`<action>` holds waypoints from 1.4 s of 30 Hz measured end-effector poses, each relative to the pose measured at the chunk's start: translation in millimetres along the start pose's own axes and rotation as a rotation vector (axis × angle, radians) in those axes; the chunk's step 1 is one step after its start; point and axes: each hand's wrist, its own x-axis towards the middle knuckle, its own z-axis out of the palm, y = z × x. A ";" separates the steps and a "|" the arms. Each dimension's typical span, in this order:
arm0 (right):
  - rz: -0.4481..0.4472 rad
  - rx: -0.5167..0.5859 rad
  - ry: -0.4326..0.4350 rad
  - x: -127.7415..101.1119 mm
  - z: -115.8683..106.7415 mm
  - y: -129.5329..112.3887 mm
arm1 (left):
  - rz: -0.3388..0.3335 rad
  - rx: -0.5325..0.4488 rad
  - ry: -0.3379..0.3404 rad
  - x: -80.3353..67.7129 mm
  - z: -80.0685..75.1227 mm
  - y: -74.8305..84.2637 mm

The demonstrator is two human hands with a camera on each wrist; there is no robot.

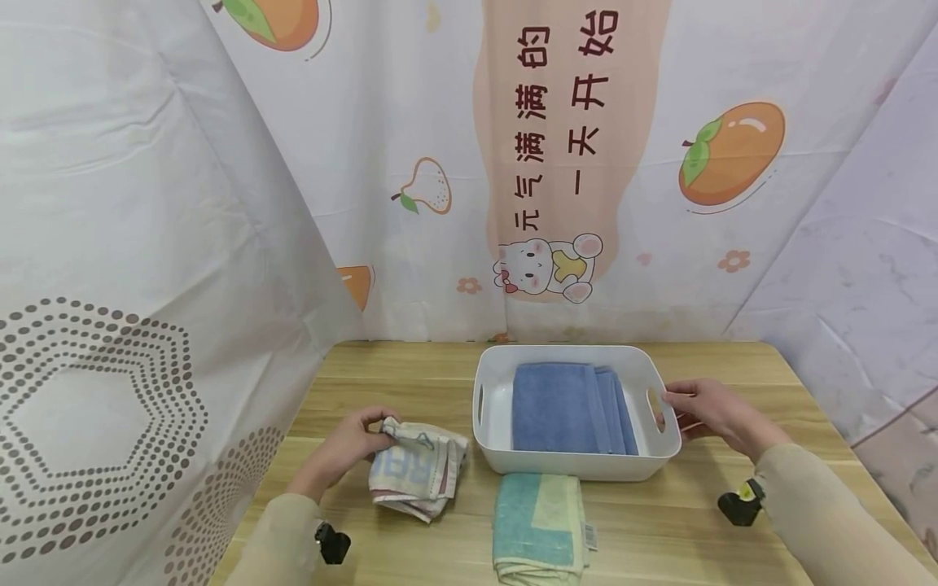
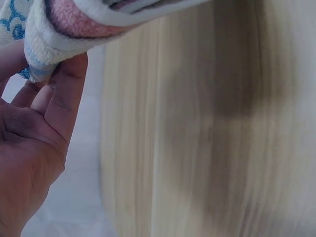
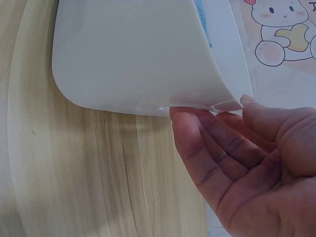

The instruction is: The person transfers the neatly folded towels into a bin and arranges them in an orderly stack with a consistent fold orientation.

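My left hand (image 1: 348, 449) pinches the left edge of a folded patterned towel (image 1: 419, 465), white with blue lettering. The left wrist view has its fingers under the towel's corner (image 2: 42, 49), with a pink layer in the folds and wood below. At the right end of a white plastic basket (image 1: 586, 466), my right hand (image 1: 714, 413) grips the handle, thumb at the rim and fingertips at the handle hole. A folded blue towel (image 1: 554, 407) lies inside the basket. The right wrist view shows the same hand (image 3: 237, 158) holding the basket's end wall (image 3: 133, 59).
A folded teal and yellow towel (image 1: 523, 521) with a small tag lies in front of the basket on the wooden table (image 1: 659, 537). Behind the table hangs a printed curtain (image 1: 410, 98), with more sheeting at both sides.
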 end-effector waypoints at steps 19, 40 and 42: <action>-0.011 -0.005 -0.002 0.1 0.6 0.0 | 0.085 -0.108 0.064 5.3 -3.3 26.9; -0.009 -0.023 0.010 -1.9 0.8 -2.0 | 0.165 -0.273 0.087 18.7 12.0 49.8; -0.012 -0.020 0.008 -1.9 1.0 -2.1 | 0.161 -0.287 0.090 18.7 13.4 51.4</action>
